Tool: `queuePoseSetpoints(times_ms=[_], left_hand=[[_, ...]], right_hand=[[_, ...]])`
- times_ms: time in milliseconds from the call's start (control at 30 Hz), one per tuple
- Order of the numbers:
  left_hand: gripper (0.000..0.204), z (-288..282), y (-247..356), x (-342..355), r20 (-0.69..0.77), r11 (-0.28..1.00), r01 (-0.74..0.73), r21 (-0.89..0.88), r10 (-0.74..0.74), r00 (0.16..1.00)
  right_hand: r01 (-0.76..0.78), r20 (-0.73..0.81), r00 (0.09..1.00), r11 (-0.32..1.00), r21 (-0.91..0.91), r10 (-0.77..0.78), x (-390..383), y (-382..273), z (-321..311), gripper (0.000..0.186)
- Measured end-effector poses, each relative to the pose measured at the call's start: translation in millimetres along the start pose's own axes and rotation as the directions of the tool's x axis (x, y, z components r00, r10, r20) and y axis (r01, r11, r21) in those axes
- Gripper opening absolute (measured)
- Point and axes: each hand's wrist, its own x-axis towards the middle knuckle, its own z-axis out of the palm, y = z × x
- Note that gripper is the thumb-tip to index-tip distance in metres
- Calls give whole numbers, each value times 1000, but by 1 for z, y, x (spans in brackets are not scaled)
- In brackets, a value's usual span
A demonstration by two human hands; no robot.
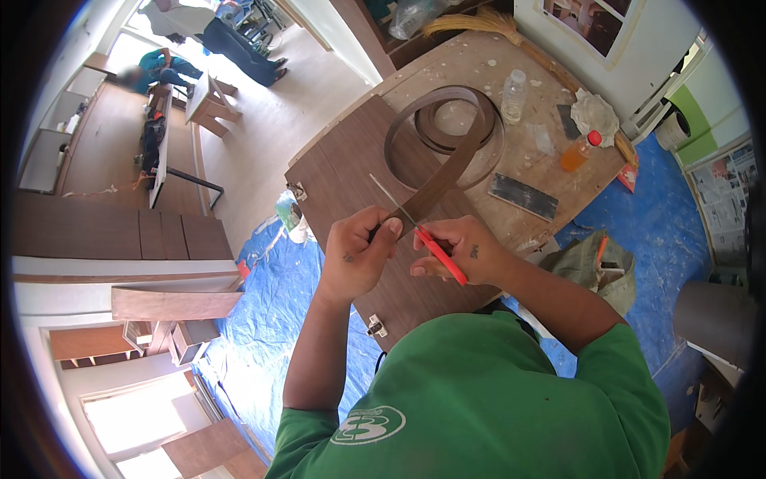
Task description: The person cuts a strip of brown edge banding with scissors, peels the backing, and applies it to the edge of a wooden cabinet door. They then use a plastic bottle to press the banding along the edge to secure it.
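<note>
My left hand (359,251) pinches the end of a brown flat strip (443,180), which runs up into a loosely coiled roll (427,104) lying on the work surface. My right hand (459,251) grips red-handled scissors (439,257), whose long metal blades cross the strip just beside my left thumb. Beneath both hands is a dark wood-look panel (335,176) with metal hinges (377,326) along its near left edge.
The worktable (523,72) holds a clear bottle (513,96), an orange-drink bottle (579,152), a black block (523,196) and a straw broom (471,24). Blue tarp (279,351) covers nearby floor. Two other people (231,48) are near a small wooden table (209,100), upper left.
</note>
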Motion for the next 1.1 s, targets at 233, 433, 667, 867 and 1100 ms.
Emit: queuePoseSetpoints(times_ms=[233, 433, 667, 867, 1100], left_hand=[[23, 0, 1, 0, -30, 999, 24, -43, -25, 999], [23, -4, 0, 0, 14, 999, 34, -42, -33, 999], [24, -2, 4, 1, 37, 999, 19, -37, -17, 999], [23, 5, 2, 3, -10, 999, -5, -40, 5, 1000], [25, 2, 6, 7, -51, 999, -33, -43, 30, 998]], right_hand=[[-48, 10, 999, 993, 105, 48, 0, -3, 4, 34], [-97, 27, 995, 990, 101, 95, 0, -7, 3, 36], [-20, -10, 1000, 1000, 13, 20, 1, -6, 1, 39], [65, -59, 996, 998, -26, -66, 2, -1, 0, 40], [-19, -28, 999, 997, 80, 21, 1, 0, -1, 35]])
